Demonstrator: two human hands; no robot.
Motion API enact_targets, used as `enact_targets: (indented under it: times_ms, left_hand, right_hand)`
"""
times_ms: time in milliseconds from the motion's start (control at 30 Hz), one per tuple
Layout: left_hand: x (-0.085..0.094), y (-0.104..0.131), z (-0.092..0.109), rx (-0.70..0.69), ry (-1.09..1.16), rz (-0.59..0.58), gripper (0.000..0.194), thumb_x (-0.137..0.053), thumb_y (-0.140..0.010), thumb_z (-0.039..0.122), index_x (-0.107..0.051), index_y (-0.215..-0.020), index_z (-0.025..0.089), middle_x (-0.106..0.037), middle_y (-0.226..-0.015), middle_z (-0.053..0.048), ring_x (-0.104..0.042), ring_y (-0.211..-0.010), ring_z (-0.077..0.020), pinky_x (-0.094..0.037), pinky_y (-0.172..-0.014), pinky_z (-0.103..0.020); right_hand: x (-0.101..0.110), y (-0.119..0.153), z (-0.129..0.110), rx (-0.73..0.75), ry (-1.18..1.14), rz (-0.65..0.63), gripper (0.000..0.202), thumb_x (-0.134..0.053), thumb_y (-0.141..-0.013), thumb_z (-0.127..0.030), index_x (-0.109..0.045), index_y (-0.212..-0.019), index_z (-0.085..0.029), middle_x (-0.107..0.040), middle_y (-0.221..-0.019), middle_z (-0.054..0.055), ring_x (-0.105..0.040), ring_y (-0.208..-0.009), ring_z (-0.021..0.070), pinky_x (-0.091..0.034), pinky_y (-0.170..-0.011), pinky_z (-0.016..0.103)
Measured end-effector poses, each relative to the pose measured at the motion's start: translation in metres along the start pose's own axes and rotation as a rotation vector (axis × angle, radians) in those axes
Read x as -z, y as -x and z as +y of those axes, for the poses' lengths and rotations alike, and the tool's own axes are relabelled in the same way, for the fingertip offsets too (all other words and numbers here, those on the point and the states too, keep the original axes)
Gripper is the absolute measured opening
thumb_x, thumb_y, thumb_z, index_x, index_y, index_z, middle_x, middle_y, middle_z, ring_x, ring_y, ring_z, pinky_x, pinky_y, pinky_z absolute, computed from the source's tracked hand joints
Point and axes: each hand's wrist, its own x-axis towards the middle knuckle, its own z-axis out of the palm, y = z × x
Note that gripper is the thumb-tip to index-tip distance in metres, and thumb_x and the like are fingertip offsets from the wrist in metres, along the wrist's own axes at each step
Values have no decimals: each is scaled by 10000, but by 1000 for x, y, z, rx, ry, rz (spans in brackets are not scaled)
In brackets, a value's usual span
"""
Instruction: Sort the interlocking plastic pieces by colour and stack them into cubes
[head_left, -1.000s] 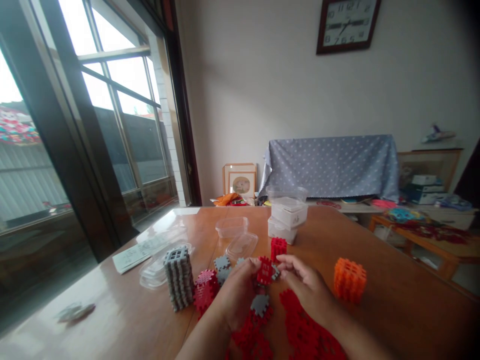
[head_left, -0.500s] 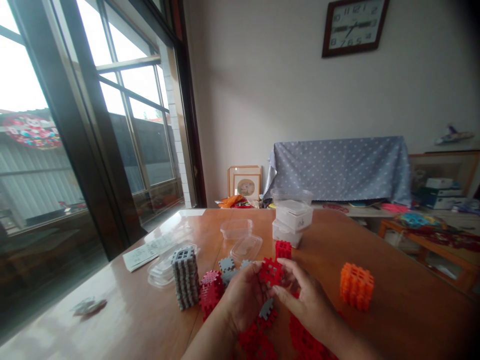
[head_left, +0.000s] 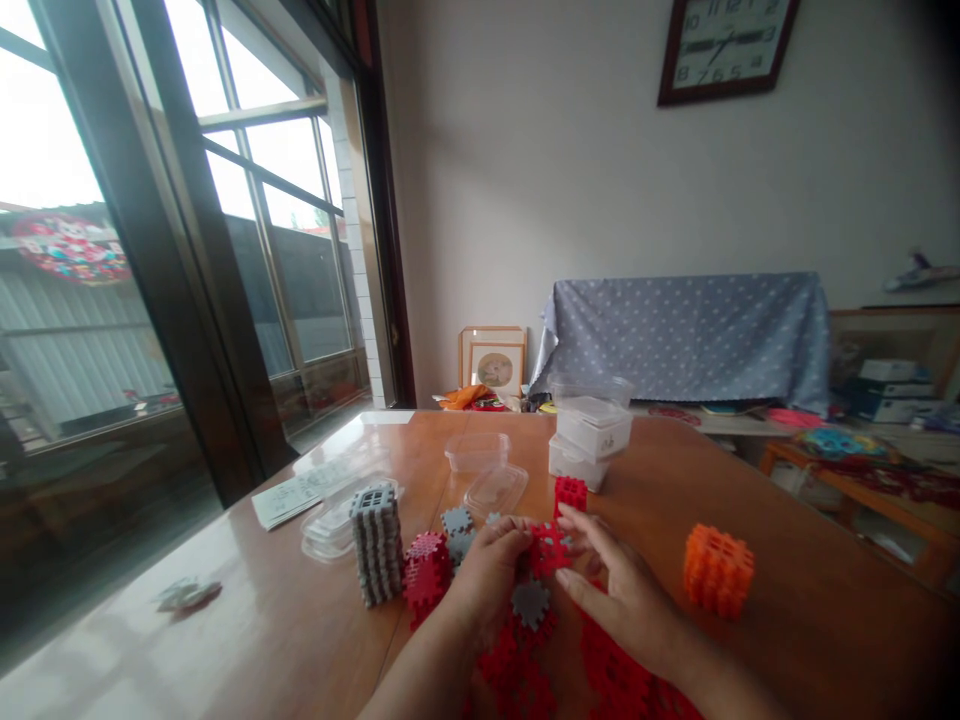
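Note:
Between my hands is a red notched piece (head_left: 550,548) with square holes. The fingers of my left hand (head_left: 491,565) are closed on its left side. My right hand (head_left: 619,590) is at its right side, thumb and fingers spread apart. Below them lie a grey piece (head_left: 531,604) and a pile of red pieces (head_left: 517,668). A red stack (head_left: 570,494) stands just beyond. To the left are a tall grey stack (head_left: 376,548), a dark red stack (head_left: 426,575) and loose grey pieces (head_left: 458,522).
An orange stack (head_left: 718,572) stands at the right. Farther back are white boxes (head_left: 592,430), a clear tub (head_left: 477,452) and a clear lid (head_left: 496,489). Papers (head_left: 289,497), clear lids (head_left: 330,530) and a small plastic packet (head_left: 187,594) lie at the left.
My left fingers have closed on the red piece, which is turned and slightly farther right. More of the grey piece below shows. The view has shifted slightly.

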Motion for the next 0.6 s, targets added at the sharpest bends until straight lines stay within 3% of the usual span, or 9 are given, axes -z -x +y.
enact_targets:
  times_ms: [200, 400, 500, 600]
  left_hand:
    - [3, -1, -8, 36, -2, -35, 182, -680, -690, 271, -684, -818, 142, -630, -679, -18, -511, -576, -125, -343, -590, -263]
    - [-1, 3, -7, 49, -65, -37, 180, -701, -699, 300, -676, -789, 146, -610, -639, -10, -464, -521, -109, -277, -544, -263]
    - [-1, 4, -4, 28, -85, -12, 246, -717, -737, 377, -666, -846, 163, -641, -675, -13, -498, -532, -116, -283, -554, -264]
    - [2, 3, 1, 1, -97, 25, 280, -710, -768, 410, -630, -888, 170, -702, -771, -40, -548, -574, -120, -309, -576, -256]
  right_hand:
    - [5, -1, 9, -52, -24, -169, 602, -677, -835, -353, -535, -1415, -272, -610, -1372, 76, -631, -1128, 247, -545, -920, 348]
    - [3, 0, 18, -100, -71, -213, 539, -717, -798, -415, -620, -1303, -251, -678, -1259, 77, -650, -1059, 259, -561, -849, 345]
    - [6, -4, 23, -164, -145, -150, 543, -717, -795, -473, -625, -1279, -244, -709, -1193, 75, -670, -1017, 267, -561, -848, 368]
    - [15, -12, 28, -236, -251, 14, 574, -704, -790, -531, -623, -1268, -223, -738, -1116, 85, -679, -1048, 285, -549, -904, 395]
